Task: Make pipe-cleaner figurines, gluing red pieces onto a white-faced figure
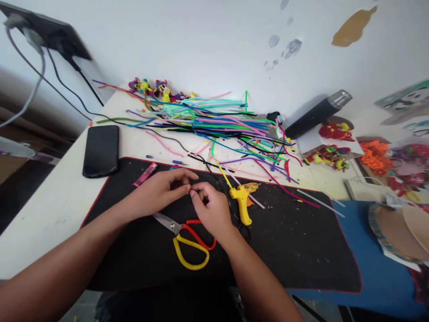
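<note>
Left hand (164,190) and right hand (212,205) pinching red piece (190,191), scissors (173,227), handle marks (192,267) illegible

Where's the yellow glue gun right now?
In the head view, the yellow glue gun lies on the black mat, just to the right of the person's right hand and farther from the person than the scissors' handles.

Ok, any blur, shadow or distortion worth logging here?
Head view: scissors with red and yellow handles fairly sharp; orange craft pieces toward the right edge softer; soft grey shadow on the white wall left of the black cylindrical flask; wide-angle stretching toward the corners; tiny red bit where the left hand and right hand meet too small to identify.
</note>
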